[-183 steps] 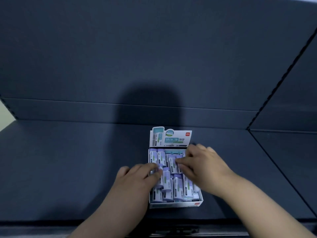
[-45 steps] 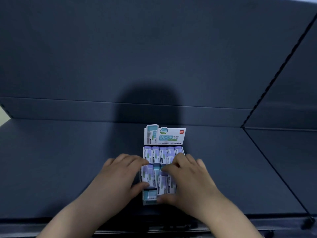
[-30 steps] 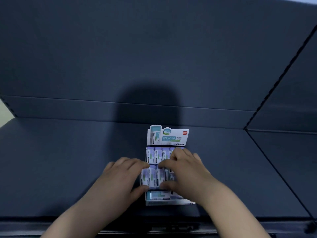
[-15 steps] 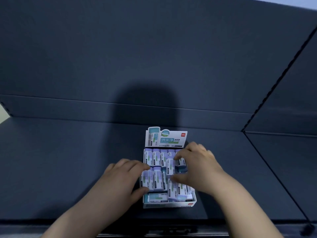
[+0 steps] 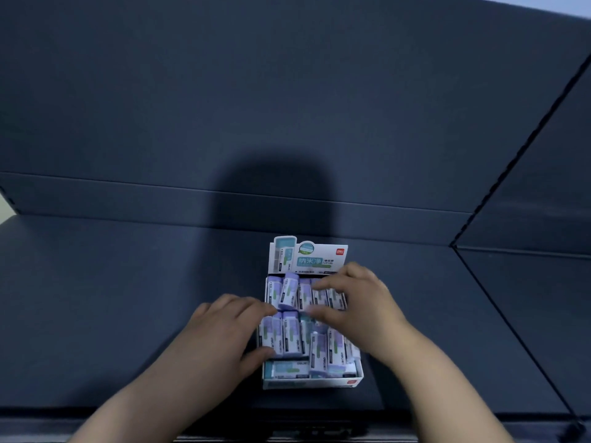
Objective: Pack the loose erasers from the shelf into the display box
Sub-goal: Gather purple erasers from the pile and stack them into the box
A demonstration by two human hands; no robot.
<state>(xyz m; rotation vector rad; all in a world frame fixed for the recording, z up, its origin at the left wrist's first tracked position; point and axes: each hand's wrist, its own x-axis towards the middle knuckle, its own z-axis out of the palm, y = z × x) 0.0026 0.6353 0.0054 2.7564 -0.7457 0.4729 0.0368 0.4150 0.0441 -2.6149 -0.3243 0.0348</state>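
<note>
A white display box [image 5: 312,383] with an upright header card [image 5: 308,255] stands on the dark shelf [image 5: 128,298] near its front edge. Several purple and teal wrapped erasers [image 5: 291,337] fill it in rows; some near the front right lie crooked. One back-row eraser [image 5: 289,291] sticks up, tilted. My left hand [image 5: 217,340] clasps the box's left side, thumb at the front corner and fingers on the left column. My right hand [image 5: 361,308] is over the back row, with index finger and thumb pinched on an eraser there.
The shelf's back wall [image 5: 287,107] rises right behind the box. A side panel [image 5: 543,187] angles in at the right. The shelf's front lip [image 5: 96,420] runs just below the box. No loose erasers are visible on the shelf surface.
My right hand has moved from the middle rows up to the back row and now pinches there. A back-row eraser has tipped up. My left hand has stayed on the box's left side.
</note>
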